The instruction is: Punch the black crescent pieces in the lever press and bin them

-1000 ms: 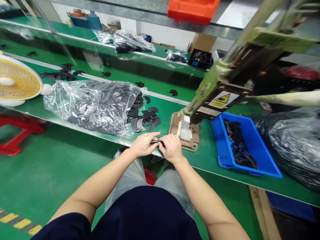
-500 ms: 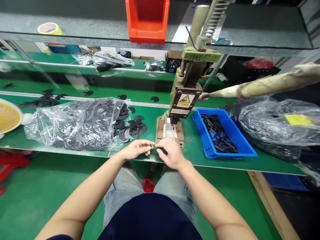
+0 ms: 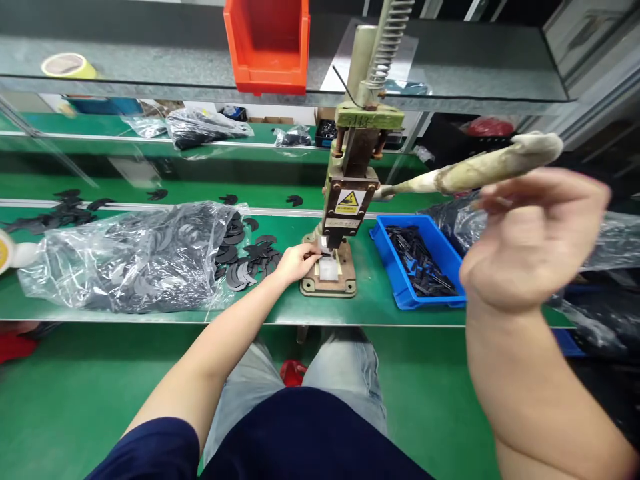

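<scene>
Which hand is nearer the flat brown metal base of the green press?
Left. The left hand is at the base, reaching over it from the left; the right hand is raised, well off to the right, near the long pale rod-shaped lever.

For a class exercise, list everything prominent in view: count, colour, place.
Bench: 1, green, under press
Lever press: 1, green, centre
Plastic bin: 1, blue, right of press
Slim parts: many, black, inside it
Plastic bag: 1, clear, left of press
Crescent pieces: many, black, bag and bench
Other bags: several, clear, rear and right
Open bin: 1, orange, upper shelf
Tape roll: 1, yellow, upper shelf
Left hand: 1, bare, at press, holding dark piece
Right hand: 1, bare, blurred, near lever handle
</scene>
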Demonstrator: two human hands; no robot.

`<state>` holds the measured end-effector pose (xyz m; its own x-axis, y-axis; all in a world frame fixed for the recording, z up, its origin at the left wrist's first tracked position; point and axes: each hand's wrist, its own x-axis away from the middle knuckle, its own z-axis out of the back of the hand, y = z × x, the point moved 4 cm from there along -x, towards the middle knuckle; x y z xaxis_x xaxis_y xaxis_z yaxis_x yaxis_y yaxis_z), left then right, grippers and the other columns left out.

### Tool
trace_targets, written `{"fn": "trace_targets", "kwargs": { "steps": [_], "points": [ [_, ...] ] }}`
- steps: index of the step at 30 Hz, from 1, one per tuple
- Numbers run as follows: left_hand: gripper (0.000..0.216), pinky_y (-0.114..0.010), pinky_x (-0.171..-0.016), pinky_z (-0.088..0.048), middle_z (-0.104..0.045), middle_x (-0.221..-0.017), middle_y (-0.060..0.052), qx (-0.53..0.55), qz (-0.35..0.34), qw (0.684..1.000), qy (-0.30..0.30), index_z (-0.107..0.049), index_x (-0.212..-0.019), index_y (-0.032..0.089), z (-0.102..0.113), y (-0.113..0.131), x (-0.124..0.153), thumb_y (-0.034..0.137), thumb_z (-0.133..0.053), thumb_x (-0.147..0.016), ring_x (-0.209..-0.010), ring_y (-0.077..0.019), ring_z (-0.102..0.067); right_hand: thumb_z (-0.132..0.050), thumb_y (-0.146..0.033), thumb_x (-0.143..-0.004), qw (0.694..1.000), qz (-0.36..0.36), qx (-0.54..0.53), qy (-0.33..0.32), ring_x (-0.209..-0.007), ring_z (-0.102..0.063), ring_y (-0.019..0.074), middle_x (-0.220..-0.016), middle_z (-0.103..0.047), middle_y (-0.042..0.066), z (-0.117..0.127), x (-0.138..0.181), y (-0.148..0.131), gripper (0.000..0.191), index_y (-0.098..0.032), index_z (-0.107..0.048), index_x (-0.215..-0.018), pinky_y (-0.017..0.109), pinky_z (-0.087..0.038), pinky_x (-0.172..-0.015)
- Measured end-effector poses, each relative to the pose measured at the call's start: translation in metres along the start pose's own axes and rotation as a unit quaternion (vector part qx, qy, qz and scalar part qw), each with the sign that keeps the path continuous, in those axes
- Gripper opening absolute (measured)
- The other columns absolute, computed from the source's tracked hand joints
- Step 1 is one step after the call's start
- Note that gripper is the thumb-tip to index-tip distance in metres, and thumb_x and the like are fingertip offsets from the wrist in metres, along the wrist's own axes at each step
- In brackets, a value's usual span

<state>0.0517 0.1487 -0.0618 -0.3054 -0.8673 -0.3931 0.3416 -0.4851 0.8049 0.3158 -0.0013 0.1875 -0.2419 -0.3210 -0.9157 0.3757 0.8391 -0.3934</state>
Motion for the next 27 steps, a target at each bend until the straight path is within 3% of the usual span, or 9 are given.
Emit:
{"fn": "trace_targets", "kwargs": {
  "steps": [3,5,8,10,13,17,22,27],
  "points": [
    [0.016,-0.038,-0.103,-0.056,-0.081,-0.111,-0.005,-0.123,-0.081,0.987,-0.057,-0.080,-0.103,0.022,0.002,0.015,-0.006,0.023,-0.065,-0.097,-0.108,-0.0226,-0.073,-0.058,-0.074,-0.088,0.994,-0.016,-0.071,-0.082,-0.110,-0.070,0.0208,-0.119,-0.067,0.008,-0.027,-0.034,-0.017,0.062,-0.022,-0.071,-0.120,0.042,-0.058,-0.097],
    [0.021,-0.039,-0.106,-0.054,-0.080,-0.114,-0.005,-0.167,-0.121,0.974,-0.099,-0.081,-0.108,0.022,0.003,0.022,-0.009,0.022,-0.061,-0.099,-0.113,-0.0239,-0.071,-0.052,-0.079,-0.086,0.986,-0.035,-0.088,-0.134,-0.101,-0.072,0.0203,-0.105,-0.070,0.005,-0.043,-0.042,-0.022,0.066,-0.021,-0.071,-0.111,0.043,-0.060,-0.095],
    [0.024,-0.039,-0.107,-0.052,-0.079,-0.116,-0.005,-0.189,-0.146,0.962,-0.135,-0.081,-0.110,0.022,0.003,0.028,-0.012,0.021,-0.058,-0.101,-0.114,-0.0240,-0.070,-0.064,-0.064,-0.092,0.985,-0.036,-0.106,-0.131,-0.073,-0.067,0.0143,-0.077,-0.063,0.000,-0.051,-0.040,-0.019,0.045,-0.019,-0.067,-0.089,0.036,-0.058,-0.072],
    [0.026,-0.039,-0.107,-0.052,-0.078,-0.117,-0.007,-0.190,-0.147,0.961,-0.138,-0.080,-0.111,0.021,0.003,0.030,-0.011,0.020,-0.057,-0.101,-0.114,-0.0242,-0.069,-0.073,-0.047,-0.092,0.987,-0.026,-0.110,-0.117,-0.067,-0.062,0.0118,-0.074,-0.062,-0.001,-0.049,-0.032,-0.014,0.031,-0.018,-0.064,-0.084,0.034,-0.055,-0.068],
    [0.026,-0.041,-0.107,-0.052,-0.076,-0.117,-0.009,-0.195,-0.141,0.962,-0.130,-0.081,-0.112,0.021,0.004,0.031,-0.008,0.020,-0.058,-0.100,-0.116,-0.0262,-0.067,-0.079,-0.036,-0.088,0.988,-0.002,-0.086,-0.130,-0.074,-0.066,0.0133,-0.082,-0.068,0.003,-0.044,-0.019,-0.011,0.023,-0.017,-0.066,-0.087,0.037,-0.058,-0.074],
    [0.028,-0.043,-0.109,-0.051,-0.074,-0.117,-0.010,-0.184,-0.125,0.967,-0.121,-0.080,-0.114,0.021,0.005,0.029,-0.004,0.019,-0.057,-0.100,-0.118,-0.0263,-0.066,-0.077,-0.030,-0.088,0.986,0.009,-0.059,-0.153,-0.084,-0.070,0.0178,-0.077,-0.066,0.000,-0.036,0.010,-0.011,0.022,-0.021,-0.063,-0.074,0.054,-0.061,-0.099],
    [0.027,-0.041,-0.110,-0.050,-0.076,-0.119,-0.011,-0.167,-0.130,0.972,-0.107,-0.078,-0.114,0.019,0.002,0.031,-0.001,0.019,-0.055,-0.101,-0.117,-0.0251,-0.067,-0.073,-0.029,-0.083,0.984,0.016,0.006,-0.177,-0.082,-0.070,0.0232,-0.075,-0.068,0.001,-0.022,0.074,0.004,0.012,-0.027,-0.065,-0.074,0.061,-0.058,-0.096],
    [0.030,-0.040,-0.110,-0.050,-0.076,-0.125,-0.010,-0.186,-0.133,0.966,-0.120,-0.074,-0.122,0.018,0.012,0.029,0.006,0.017,-0.054,-0.101,-0.120,-0.0247,-0.067,-0.072,-0.030,-0.079,0.995,0.039,0.025,-0.088,-0.080,-0.069,0.0272,-0.065,-0.064,0.001,-0.019,0.114,0.027,0.015,-0.029,-0.063,-0.066,0.068,-0.054,-0.103]
  ]
}}
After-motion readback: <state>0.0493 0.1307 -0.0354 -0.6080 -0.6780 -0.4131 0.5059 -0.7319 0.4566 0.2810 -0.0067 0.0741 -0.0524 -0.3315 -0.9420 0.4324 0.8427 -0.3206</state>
